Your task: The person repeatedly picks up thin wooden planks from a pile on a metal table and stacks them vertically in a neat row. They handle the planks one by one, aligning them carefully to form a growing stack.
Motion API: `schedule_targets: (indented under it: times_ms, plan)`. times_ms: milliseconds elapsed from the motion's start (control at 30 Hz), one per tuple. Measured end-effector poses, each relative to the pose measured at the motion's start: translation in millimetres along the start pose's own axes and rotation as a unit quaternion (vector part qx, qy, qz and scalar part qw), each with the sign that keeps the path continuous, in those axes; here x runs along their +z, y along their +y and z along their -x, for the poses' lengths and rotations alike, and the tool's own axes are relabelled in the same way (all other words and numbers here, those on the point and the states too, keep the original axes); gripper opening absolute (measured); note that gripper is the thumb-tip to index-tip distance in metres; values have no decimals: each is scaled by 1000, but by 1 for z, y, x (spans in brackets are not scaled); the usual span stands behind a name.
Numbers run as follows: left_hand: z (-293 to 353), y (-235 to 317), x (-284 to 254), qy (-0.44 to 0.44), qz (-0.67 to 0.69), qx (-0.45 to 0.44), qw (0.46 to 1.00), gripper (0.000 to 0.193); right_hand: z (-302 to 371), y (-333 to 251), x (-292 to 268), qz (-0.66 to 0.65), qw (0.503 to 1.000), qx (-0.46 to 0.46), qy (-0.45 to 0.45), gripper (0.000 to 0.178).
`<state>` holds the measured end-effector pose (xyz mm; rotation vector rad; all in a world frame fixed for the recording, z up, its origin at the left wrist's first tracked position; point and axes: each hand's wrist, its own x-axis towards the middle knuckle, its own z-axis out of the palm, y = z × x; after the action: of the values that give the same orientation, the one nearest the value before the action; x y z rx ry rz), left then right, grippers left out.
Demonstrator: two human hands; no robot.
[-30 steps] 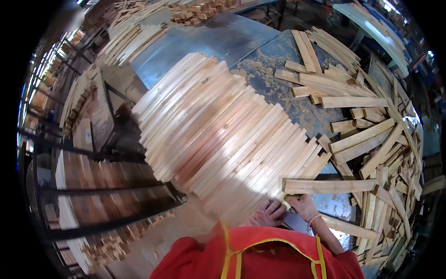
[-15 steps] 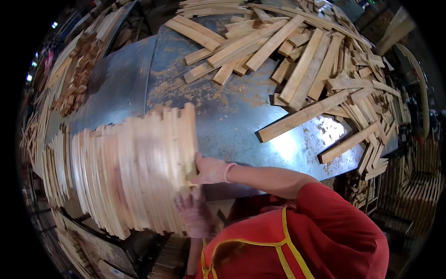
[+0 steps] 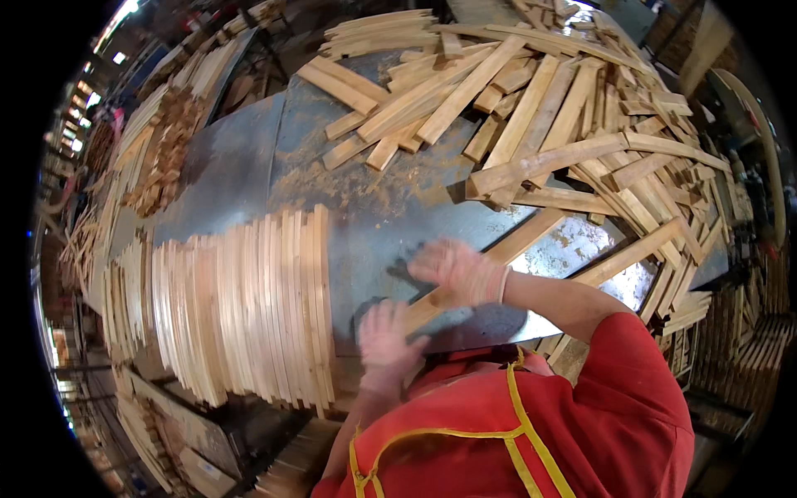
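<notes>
A pale wooden strip (image 3: pixel 527 236) slants across the metal tabletop in front of me. My right hand (image 3: pixel 461 270), in a light pinkish glove, is over the strip with its fingers wrapped across it, somewhat smeared by motion. At the strip's near end is my left hand (image 3: pixel 386 340), also gloved, fingers stretched out and thumb apart; whether it touches the strip I cannot tell. Left of that hand stands a tight row of wooden strips (image 3: pixel 241 307), set side by side, its right edge a short way from my fingers.
A loose heap of wooden strips (image 3: pixel 531 108) covers the table's far and right side. Sawdust and chips lie on the metal tabletop (image 3: pixel 228 158). More stacked strips (image 3: pixel 124 299) stand at the left, and a neat stack (image 3: pixel 378 33) lies at the back.
Both hands have left the row's right edge; the right moved farther right and away from me, the left slightly right. A strip now slants under my right hand, and strips at the heap's near edge have shifted.
</notes>
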<state>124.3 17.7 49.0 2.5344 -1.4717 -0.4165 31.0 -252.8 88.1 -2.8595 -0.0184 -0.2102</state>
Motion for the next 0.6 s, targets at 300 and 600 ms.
schedule_targets:
  times_ms: [300, 600]
  plan:
    - [25, 7, 42, -102, -19, -64, 993, 79, 46, 192, -42, 115, 966, 190, -130, 76]
    - [98, -36, 7, -121, 79, -97, 985, 59, 22, 129, -55, 173, 944, 131, -250, 42]
